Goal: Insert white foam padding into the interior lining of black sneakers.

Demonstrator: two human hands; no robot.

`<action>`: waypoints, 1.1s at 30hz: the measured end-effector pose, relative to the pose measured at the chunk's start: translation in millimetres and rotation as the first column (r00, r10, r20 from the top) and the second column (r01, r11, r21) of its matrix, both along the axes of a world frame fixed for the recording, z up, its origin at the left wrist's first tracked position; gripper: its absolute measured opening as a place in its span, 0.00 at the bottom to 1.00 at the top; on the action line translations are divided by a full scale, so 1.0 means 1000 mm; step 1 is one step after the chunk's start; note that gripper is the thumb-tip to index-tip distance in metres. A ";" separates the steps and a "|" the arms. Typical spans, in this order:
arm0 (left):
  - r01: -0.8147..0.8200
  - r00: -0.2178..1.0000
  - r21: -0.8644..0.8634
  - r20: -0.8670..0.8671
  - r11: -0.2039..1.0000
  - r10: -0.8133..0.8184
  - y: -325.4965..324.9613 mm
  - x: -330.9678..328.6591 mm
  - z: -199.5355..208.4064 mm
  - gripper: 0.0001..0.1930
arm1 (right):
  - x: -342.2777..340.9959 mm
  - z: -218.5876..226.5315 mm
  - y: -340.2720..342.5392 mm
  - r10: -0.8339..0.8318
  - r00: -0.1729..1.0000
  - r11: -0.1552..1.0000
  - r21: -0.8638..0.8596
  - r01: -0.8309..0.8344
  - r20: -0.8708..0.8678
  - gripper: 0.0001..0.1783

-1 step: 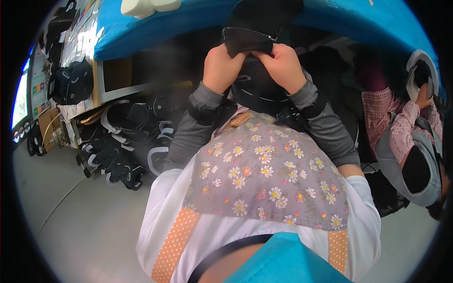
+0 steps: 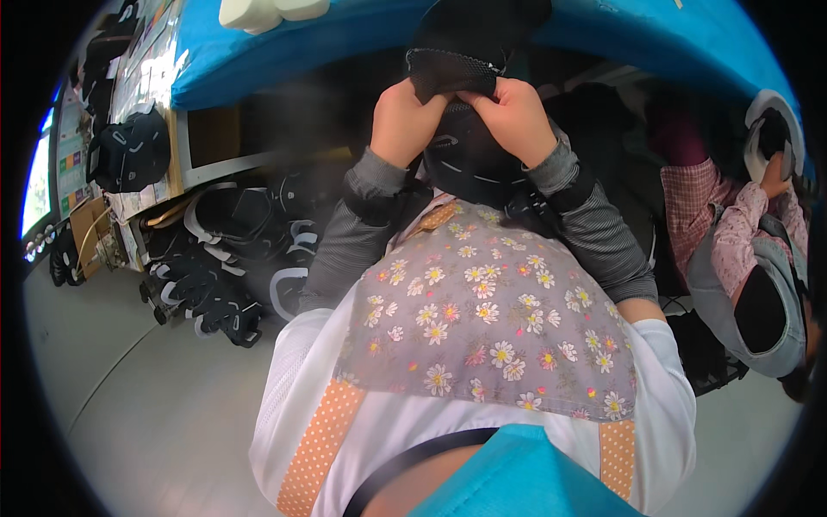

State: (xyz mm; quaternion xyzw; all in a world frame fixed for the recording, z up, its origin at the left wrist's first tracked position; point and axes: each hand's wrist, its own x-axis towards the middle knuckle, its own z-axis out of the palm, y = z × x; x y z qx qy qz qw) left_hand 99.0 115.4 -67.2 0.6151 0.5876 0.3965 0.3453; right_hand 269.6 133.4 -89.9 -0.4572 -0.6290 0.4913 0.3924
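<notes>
Both thumbs and fingers pinch the near edge of a black mesh fabric piece (image 2: 452, 72), with its whitish stitched seam facing me. My left hand (image 2: 401, 126) is closed on its left side, and my right hand (image 2: 517, 122) on its right side; the thumbs come close together in the middle. The far part of the piece runs up to the picture's upper edge, too dark to make out. Beneath my hands, on my lap, lies another black piece (image 2: 472, 162) with short light marks; whether the two are joined I cannot tell.
A blue-covered table (image 2: 362, 56) spans the front, bearing white padded pieces (image 2: 274, 10). Several black pieces with grey trim (image 2: 228, 220) are heaped at the left, beside a shelf (image 2: 215, 168). At the right sits a co-worker (image 2: 745, 267) holding a grey-and-black piece (image 2: 769, 129).
</notes>
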 end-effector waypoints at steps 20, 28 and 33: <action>0.017 0.970 -0.164 0.242 0.986 0.024 0.000 0.001 -0.004 0.10 | -0.007 -0.007 0.002 0.014 0.998 1.000 0.004 -0.015 0.058 0.16; -0.004 0.985 -0.160 0.170 0.987 0.031 -0.005 0.002 0.000 0.10 | -0.005 0.000 -0.002 0.010 1.000 1.000 -0.005 -0.010 -0.025 0.14; 0.010 0.969 -0.130 0.246 0.991 0.023 -0.011 -0.002 -0.002 0.10 | -0.010 0.017 -0.005 -0.017 0.975 0.990 0.143 -0.016 0.223 0.12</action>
